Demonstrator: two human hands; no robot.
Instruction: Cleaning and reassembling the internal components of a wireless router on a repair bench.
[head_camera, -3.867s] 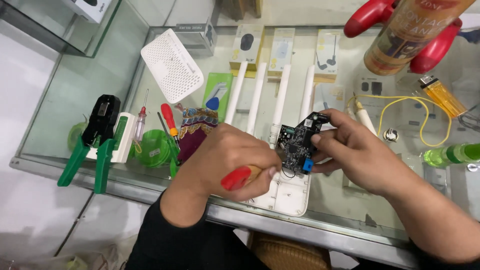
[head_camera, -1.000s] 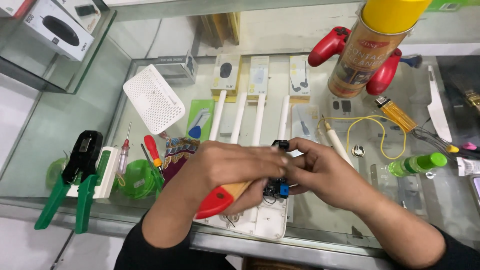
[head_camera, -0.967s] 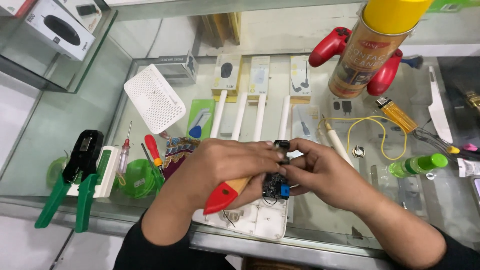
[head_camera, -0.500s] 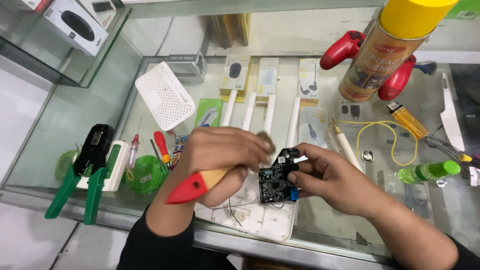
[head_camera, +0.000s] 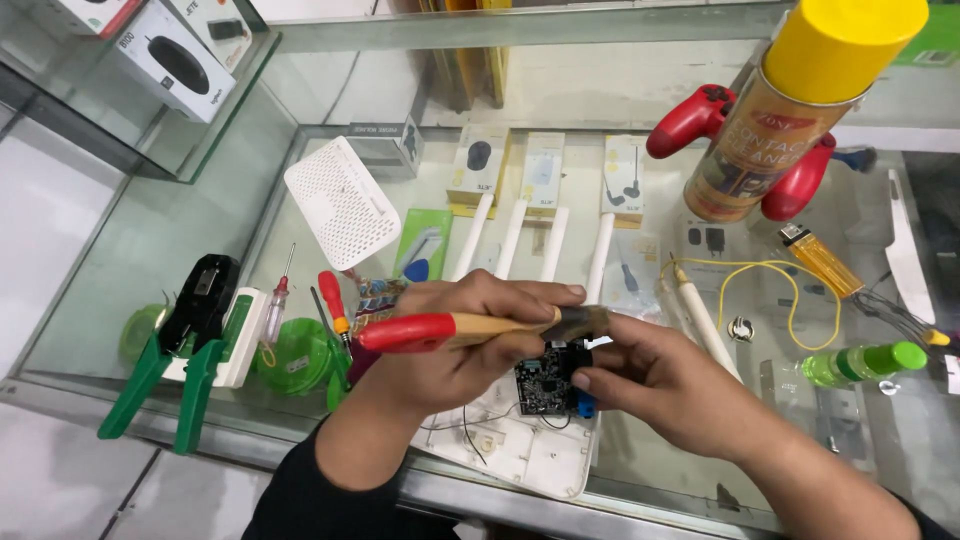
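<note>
Over the near edge of the glass counter (head_camera: 120, 260), the left hand (head_camera: 450, 350) is wrapped tight round a brush (head_camera: 470, 327) with a glossy red and bare wooden handle, lying level, its dark bristles at the right hand's fingertips. The right hand (head_camera: 665, 385) pinches a small black circuit board (head_camera: 548, 378), thumb on its right edge, a blue part showing at the lower corner; the rest of the board is covered by both hands. Beneath them lies an opened white plastic router shell (head_camera: 510, 450), smooth and shallow, thin black wires curling inside it and four white antennas pointing toward the far edge. Left of it, a round green tub (head_camera: 292, 356); what it holds I cannot make out. At the near left corner sits a crimping tool (head_camera: 180, 350) with green handles. Toward the far right stands a tall spray can (head_camera: 790, 110) with a yellow cap, its top cut off. Under the glass, small boxed goods show only dimly.
</note>
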